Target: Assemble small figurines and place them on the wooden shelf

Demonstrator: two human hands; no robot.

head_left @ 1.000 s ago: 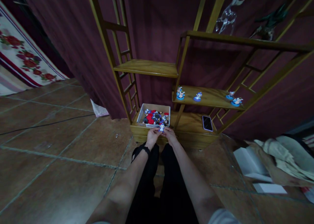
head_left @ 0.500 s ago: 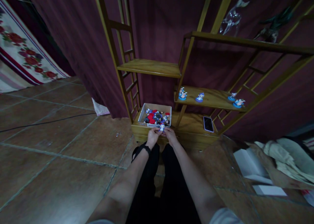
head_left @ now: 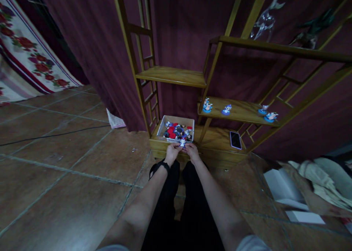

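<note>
My left hand (head_left: 172, 153) and my right hand (head_left: 192, 152) meet in front of me, fingers pinched together on one small white and blue figurine (head_left: 182, 142). Just beyond them a white cardboard box (head_left: 176, 119) full of red, blue and white toy pieces sits on the bottom board of a wooden shelf unit (head_left: 217, 139). Several small figurines on blue bases (head_left: 207, 106) stand on the low right shelf (head_left: 236, 111). A black band is round my left wrist.
A dark phone (head_left: 235, 139) lies on the bottom board right of the box. White paper boxes (head_left: 282, 186) and crumpled cloth (head_left: 324, 179) lie on the tiled floor at right. A dark red curtain hangs behind the shelves; a cable crosses the floor at left.
The view has shifted slightly to the left, so the shelf and box sit a bit further right in the picture. Both hands keep their hold on the small figurine.
</note>
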